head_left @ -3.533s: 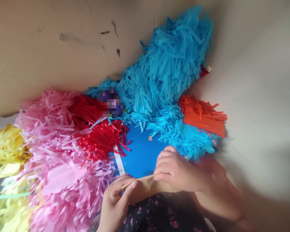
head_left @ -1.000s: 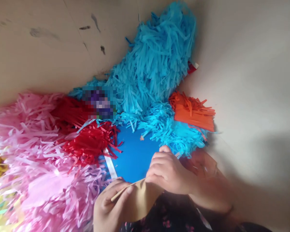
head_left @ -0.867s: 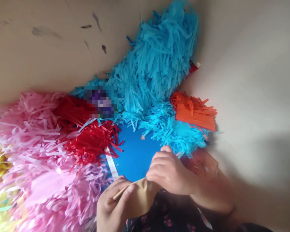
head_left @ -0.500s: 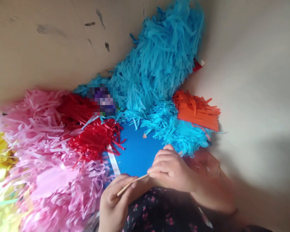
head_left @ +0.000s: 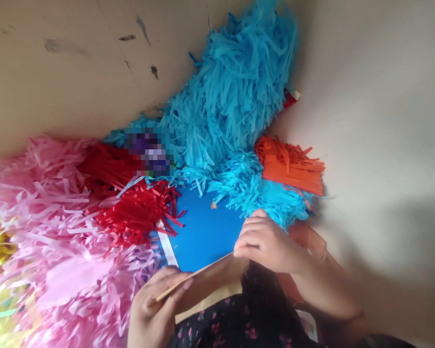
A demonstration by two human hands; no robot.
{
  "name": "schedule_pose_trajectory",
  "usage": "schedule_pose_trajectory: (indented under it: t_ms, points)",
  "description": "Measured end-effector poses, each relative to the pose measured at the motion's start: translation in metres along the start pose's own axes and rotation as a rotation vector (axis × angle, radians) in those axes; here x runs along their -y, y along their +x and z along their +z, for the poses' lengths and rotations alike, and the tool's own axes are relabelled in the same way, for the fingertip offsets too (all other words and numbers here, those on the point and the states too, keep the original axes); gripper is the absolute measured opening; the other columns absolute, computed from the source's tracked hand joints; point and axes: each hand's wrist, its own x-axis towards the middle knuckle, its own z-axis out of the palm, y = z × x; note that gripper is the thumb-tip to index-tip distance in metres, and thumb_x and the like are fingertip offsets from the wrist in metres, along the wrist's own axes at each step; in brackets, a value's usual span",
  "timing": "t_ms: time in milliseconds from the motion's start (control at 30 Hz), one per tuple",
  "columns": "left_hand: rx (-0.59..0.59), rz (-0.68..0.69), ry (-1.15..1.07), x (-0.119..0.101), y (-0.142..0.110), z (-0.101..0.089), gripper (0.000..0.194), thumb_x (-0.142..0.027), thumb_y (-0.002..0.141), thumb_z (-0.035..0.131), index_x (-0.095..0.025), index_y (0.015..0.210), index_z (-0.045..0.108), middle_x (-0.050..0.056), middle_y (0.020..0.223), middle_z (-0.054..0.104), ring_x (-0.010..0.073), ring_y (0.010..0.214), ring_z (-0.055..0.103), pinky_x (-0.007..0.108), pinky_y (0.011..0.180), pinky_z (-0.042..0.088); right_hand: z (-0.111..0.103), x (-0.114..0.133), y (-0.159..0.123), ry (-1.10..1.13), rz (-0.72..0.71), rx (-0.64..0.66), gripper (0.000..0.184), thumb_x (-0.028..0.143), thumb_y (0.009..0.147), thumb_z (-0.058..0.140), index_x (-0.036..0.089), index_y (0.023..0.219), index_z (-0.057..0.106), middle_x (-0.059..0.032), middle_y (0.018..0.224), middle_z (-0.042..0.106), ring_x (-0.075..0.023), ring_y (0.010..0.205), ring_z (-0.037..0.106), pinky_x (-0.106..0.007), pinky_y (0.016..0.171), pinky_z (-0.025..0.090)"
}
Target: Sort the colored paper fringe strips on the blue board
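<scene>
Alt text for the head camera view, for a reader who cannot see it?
The left hand and right hand hold a thin wooden stick with brown paper against it, above a blue card. Fringed light blue paper, pink paper, red paper and orange paper lie around the card.

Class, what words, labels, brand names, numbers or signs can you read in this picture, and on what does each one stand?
No readable text shows. The pixelated purple patch on the blue paper fringe is too blurred to read, and the small red and white scrap shows no legible marks.
</scene>
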Motion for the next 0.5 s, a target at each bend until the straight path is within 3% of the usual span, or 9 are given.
schedule_pose_trajectory:
  t_ms: [133, 300, 500]
  points:
    - [0.021, -0.095, -0.051, 0.004, 0.000, -0.005, 0.021, -0.040, 0.076, 0.075, -0.020, 0.073, 0.080, 0.006, 0.072, 0.072, 0.0204, 0.068, 0.066, 0.025, 0.059, 0.052, -0.001, 0.000, 0.001, 0.108, 0.027, -0.007, 0.034, 0.040, 0.099, 0.058, 0.020, 0.074, 0.068, 0.0006, 0.070, 0.070, -0.0134, 0.071, 0.061, -0.034, 0.077, 0.032]
    - [-0.098, -0.286, -0.199, -0.001, -0.005, 0.000, 0.032, -0.048, 0.074, 0.076, -0.017, 0.079, 0.078, 0.005, 0.069, 0.069, 0.0201, 0.066, 0.063, 0.025, 0.054, 0.050, 0.003, 0.006, 0.004, 0.307, 0.132, -0.136, 0.030, 0.046, 0.094, 0.064, 0.020, 0.081, 0.071, -0.0013, 0.076, 0.073, -0.0142, 0.072, 0.065, -0.031, 0.075, 0.040]
    - [-0.178, -0.193, -0.117, -0.016, -0.002, 0.008, 0.042, -0.057, 0.066, 0.078, -0.015, 0.071, 0.077, 0.005, 0.062, 0.068, 0.0207, 0.059, 0.063, 0.027, 0.050, 0.051, 0.007, 0.011, 0.005, 0.324, 0.126, -0.254, 0.030, 0.041, 0.094, 0.065, 0.020, 0.074, 0.070, 0.0004, 0.070, 0.073, -0.0131, 0.065, 0.066, -0.031, 0.074, 0.040]
